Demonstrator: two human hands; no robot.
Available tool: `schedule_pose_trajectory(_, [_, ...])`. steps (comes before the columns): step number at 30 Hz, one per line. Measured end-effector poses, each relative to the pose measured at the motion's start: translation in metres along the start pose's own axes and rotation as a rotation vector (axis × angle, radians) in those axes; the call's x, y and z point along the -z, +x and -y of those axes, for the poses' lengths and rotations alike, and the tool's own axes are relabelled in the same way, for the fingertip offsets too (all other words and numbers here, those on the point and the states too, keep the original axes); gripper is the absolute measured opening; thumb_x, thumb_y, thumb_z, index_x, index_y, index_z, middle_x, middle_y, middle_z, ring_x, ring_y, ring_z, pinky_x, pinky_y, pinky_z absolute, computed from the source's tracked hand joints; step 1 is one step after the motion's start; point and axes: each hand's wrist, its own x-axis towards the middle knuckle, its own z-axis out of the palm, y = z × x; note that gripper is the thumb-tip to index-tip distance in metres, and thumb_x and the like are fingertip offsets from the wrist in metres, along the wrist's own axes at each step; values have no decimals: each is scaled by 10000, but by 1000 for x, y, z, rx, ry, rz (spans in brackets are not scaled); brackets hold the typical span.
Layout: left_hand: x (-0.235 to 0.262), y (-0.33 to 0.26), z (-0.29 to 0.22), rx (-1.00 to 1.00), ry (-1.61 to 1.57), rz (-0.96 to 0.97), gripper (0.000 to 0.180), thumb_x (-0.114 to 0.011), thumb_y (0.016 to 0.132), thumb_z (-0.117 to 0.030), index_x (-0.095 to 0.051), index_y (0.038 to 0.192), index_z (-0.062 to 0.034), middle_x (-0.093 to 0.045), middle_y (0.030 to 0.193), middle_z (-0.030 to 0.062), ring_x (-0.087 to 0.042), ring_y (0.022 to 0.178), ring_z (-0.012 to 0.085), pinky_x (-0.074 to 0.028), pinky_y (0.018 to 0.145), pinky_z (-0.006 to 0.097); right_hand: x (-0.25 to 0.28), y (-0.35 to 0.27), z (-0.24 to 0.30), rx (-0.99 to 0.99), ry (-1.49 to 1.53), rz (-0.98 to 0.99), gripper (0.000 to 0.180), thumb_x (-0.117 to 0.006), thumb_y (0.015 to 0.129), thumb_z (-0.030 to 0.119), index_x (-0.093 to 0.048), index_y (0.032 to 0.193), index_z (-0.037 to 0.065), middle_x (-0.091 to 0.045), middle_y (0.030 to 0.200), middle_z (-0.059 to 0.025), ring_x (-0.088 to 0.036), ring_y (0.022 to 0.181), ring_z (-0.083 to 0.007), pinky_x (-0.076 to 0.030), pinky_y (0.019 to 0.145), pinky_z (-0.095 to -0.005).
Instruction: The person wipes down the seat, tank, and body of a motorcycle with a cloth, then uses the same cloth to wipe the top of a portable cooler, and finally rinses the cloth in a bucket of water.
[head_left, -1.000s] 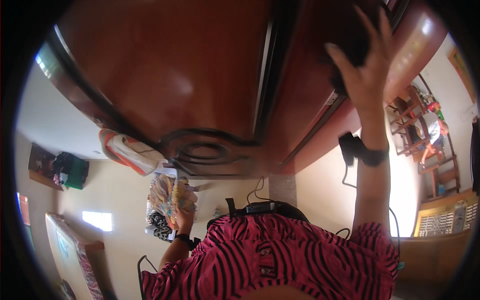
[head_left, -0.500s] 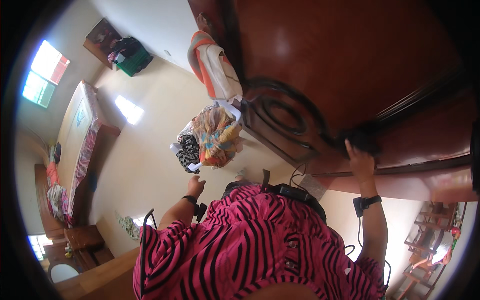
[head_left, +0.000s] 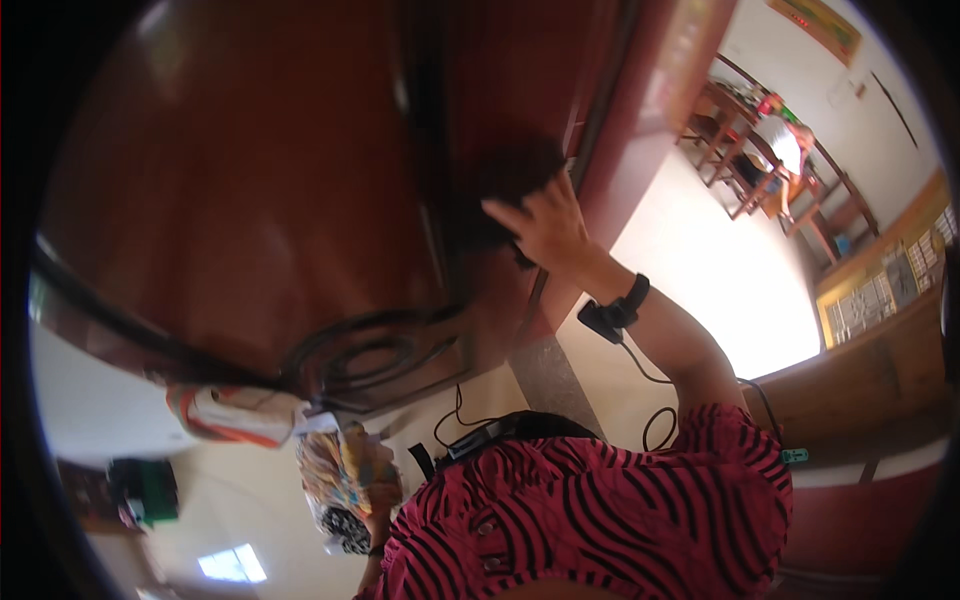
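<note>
- Right hand [head_left: 548, 230]: its grip holds a dark cloth [head_left: 508, 185] against the brown door [head_left: 250, 180], farther up than before.
- Left hand [head_left: 378, 522]: now overlaps the patterned clothes [head_left: 335, 470] in view, earlier apart; I cannot tell its grip.
- Beyond, a seated person [head_left: 783, 145] appears higher in view.

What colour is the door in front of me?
The door is glossy reddish-brown; the head view shows it best.
</note>
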Motion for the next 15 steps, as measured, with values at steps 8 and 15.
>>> schedule_pose_trajectory(8, [57, 88, -46, 318, -441, 113, 229, -633, 783, -233, -668, 870, -24, -619, 717, 169, -613, 729, 348, -475, 639, 433, -7, 22, 5, -818, 911, -518, 852, -720, 760, 288, -234, 1405, 16, -323, 1342, -271, -343, 1252, -445, -361, 1030, -440])
schedule_pose_trajectory(15, [81, 143, -76, 302, -442, 103, 241, -633, 785, -240, -667, 878, -21, -622, 720, 168, -614, 727, 342, -476, 637, 430, -52, -17, 43, -931, 981, -94, 943, -682, 799, 395, -135, 1408, -72, -239, 1416, -299, -270, 1323, -416, -304, 1073, -430])
